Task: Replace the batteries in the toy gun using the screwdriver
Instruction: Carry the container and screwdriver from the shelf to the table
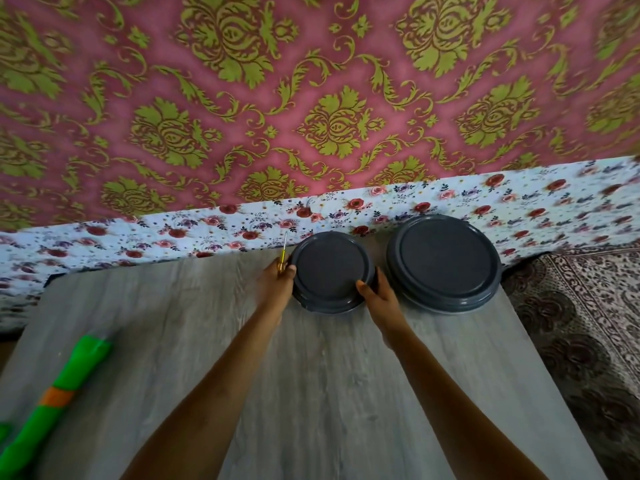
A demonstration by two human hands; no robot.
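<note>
A green toy gun (52, 393) with an orange band lies at the table's near left edge, partly cut off by the frame. My left hand (277, 282) holds a yellow-handled screwdriver (283, 256), its thin shaft pointing away from me, while the thumb presses the left rim of a small dark grey lidded container (330, 268). My right hand (377, 296) grips the same container's right rim. No batteries are visible.
A larger dark grey lidded container (445, 261) stands just right of the small one at the far edge of the grey wooden table (311, 375). Behind is a floral cloth (207, 226) and a pink-green patterned wall. A patterned rug (588, 323) lies to the right.
</note>
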